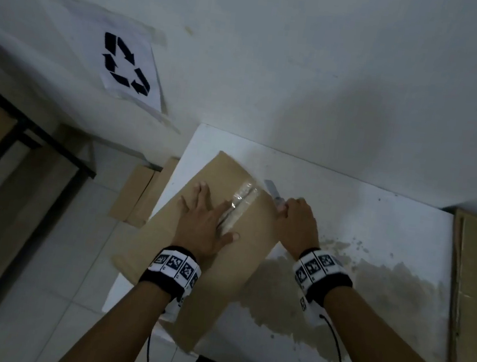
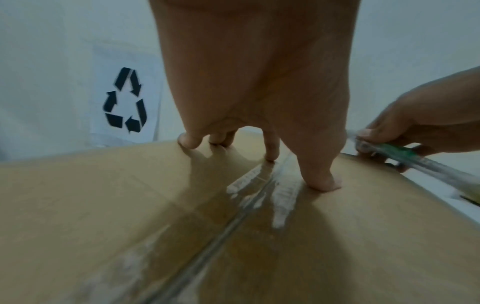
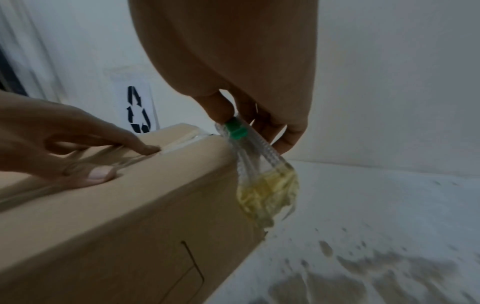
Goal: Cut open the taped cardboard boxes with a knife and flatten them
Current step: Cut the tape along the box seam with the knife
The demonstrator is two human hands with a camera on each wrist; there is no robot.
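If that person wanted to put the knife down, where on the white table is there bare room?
Bare table lies right of the cardboard box, between the right hand, the wall and the flattened cardboard at the right edge. The box fills the table's left side, under the left hand.

A white, flat-topped surface (image 1: pixel 375 227) with worn brownish patches stands against the wall. On it lies one brown, taped cardboard box (image 1: pixel 216 256), its near-left corner hanging over the surface's left edge.

A dim room with white walls around me.
I see a recycling sign (image 1: pixel 126 65) taped on the wall (image 1: pixel 334 72), a stained white table (image 1: pixel 387 259), pale floor tiles (image 1: pixel 50 263).
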